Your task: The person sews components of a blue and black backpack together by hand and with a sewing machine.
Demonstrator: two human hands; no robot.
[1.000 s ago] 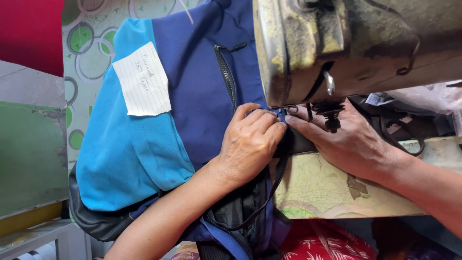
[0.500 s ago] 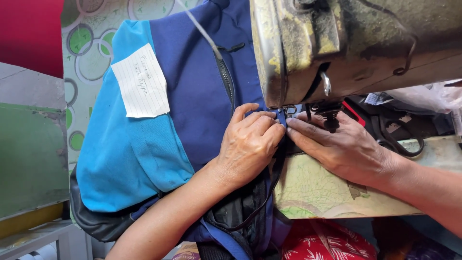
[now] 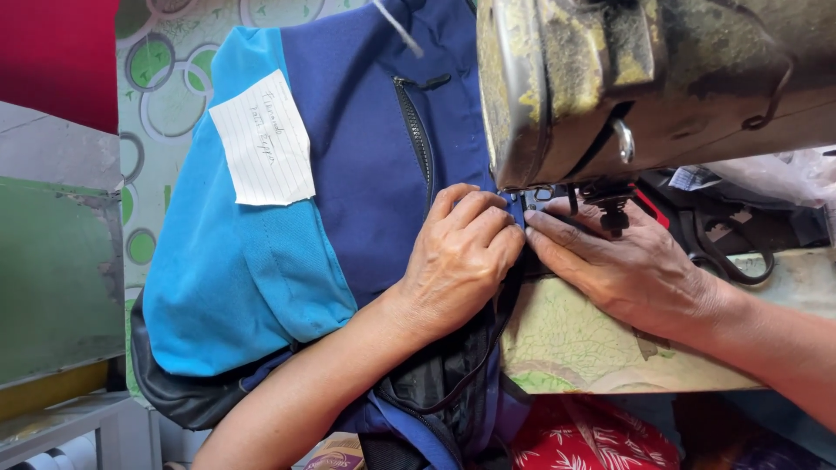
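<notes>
Blue backpack [image 3: 348,200] draped over worktop [image 3: 575,339], seam fed under sewing machine [image 3: 644,78] foot. Left hand [image 3: 461,257] clenched on fabric; right hand [image 3: 623,265] flat, pressing fabric. Risk: fingertips [image 3: 533,219] near needle; bag's hanging weight drags seam crooked.

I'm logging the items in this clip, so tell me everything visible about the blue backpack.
The two-tone blue fabric backpack has a light blue panel beside a navy one, a black zipper running down the navy part, and black base and straps below. A white lined paper note is stuck on it. It hangs off the table edge under the worn sewing machine, pressed by the left hand and right hand.
</notes>
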